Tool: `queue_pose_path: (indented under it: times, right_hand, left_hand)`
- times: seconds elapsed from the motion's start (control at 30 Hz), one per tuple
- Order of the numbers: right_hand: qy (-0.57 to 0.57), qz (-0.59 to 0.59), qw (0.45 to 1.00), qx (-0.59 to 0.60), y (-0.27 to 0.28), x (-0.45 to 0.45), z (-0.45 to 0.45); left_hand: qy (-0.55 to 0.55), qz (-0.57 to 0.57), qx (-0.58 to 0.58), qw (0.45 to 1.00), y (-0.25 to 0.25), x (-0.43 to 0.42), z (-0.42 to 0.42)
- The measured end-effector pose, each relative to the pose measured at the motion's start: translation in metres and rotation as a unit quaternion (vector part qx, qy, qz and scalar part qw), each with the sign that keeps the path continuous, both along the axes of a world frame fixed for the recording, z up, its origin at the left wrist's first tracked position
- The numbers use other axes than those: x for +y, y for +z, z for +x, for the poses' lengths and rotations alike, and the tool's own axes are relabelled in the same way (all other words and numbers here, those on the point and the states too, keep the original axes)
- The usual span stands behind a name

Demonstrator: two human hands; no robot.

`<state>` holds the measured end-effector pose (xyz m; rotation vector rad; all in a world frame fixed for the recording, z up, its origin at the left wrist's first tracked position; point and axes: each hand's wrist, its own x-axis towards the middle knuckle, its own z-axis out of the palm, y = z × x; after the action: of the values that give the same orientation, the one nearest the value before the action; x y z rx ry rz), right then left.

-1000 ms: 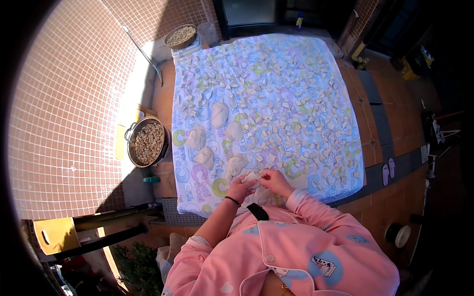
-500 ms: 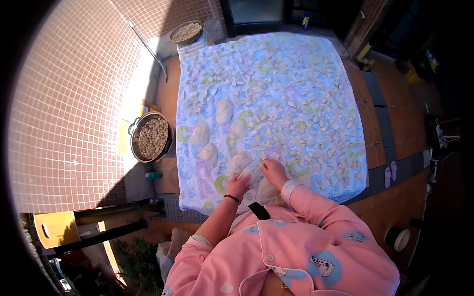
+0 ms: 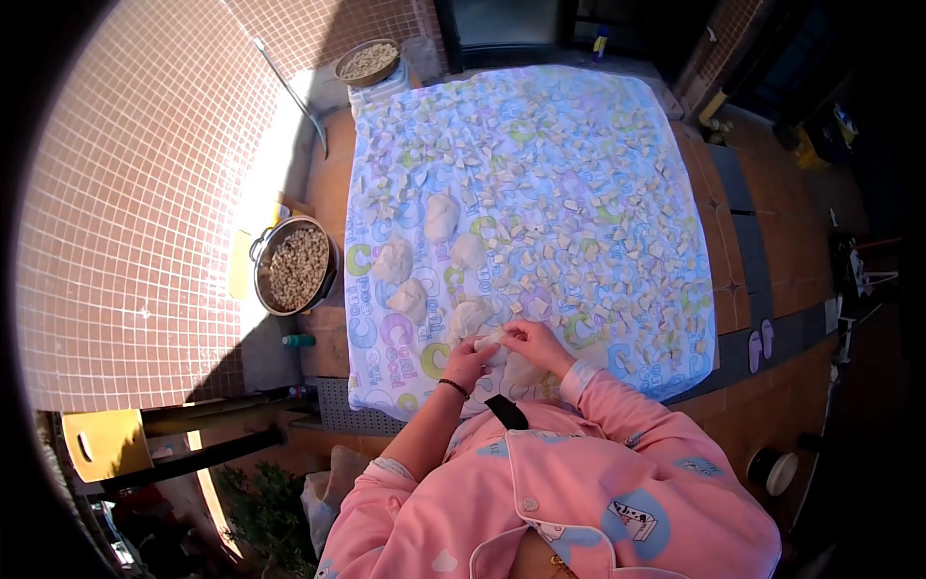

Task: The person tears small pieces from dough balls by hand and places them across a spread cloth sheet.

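Five pale lumps point(image 3: 406, 299) lie left of centre on the patterned cloth point(image 3: 370, 384). Lower centre, the left hand point(image 3: 467, 364) holds a pale piece point(image 3: 490, 341) that the right hand point(image 3: 536, 346) pinches, apparently tearing it; parting it probably calls for a light pull.

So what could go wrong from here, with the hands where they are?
Three risks, as I read it:
The left hand is right beside the nearest large pale lump; a small slip could dent or shove it.
Loose pieces lie just past the right hand; a sideways sweep might scatter or bunch them.
The cloth reaches the person's pink top; leaning in could drag it, shifting everything on it.
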<state>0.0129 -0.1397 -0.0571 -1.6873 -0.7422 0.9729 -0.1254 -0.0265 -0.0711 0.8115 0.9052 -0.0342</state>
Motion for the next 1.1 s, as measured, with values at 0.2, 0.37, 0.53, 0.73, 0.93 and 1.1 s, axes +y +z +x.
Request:
queue_pose_path:
  times: [0.2,0.37,0.53,0.73,0.93,1.1]
  right_hand:
    - [0.026,-0.032,0.998,0.04,0.001,0.0,0.001]
    - [-0.01,-0.03,0.998,-0.055,0.001,0.0,-0.008]
    - [-0.097,-0.002,0.976,-0.195,-0.008,0.016,0.006]
    - [-0.007,-0.063,0.93,-0.362,-0.011,0.055,0.021]
    - [0.019,-0.086,0.905,-0.416,-0.032,0.066,0.021]
    - [0.063,-0.039,0.978,-0.194,0.022,0.051,0.004]
  left_hand:
    - [-0.041,0.044,0.007,0.998,0.011,-0.003,0.003]
    - [-0.043,0.06,0.028,0.997,0.007,-0.006,0.003]
    - [0.025,0.062,0.07,0.995,0.001,-0.004,-0.002]
    - [0.046,0.053,0.077,0.995,0.008,-0.003,-0.014]
    - [0.075,0.029,0.061,0.995,0.02,0.0,-0.023]
    - [0.076,0.005,-0.017,0.997,0.009,0.007,-0.029]
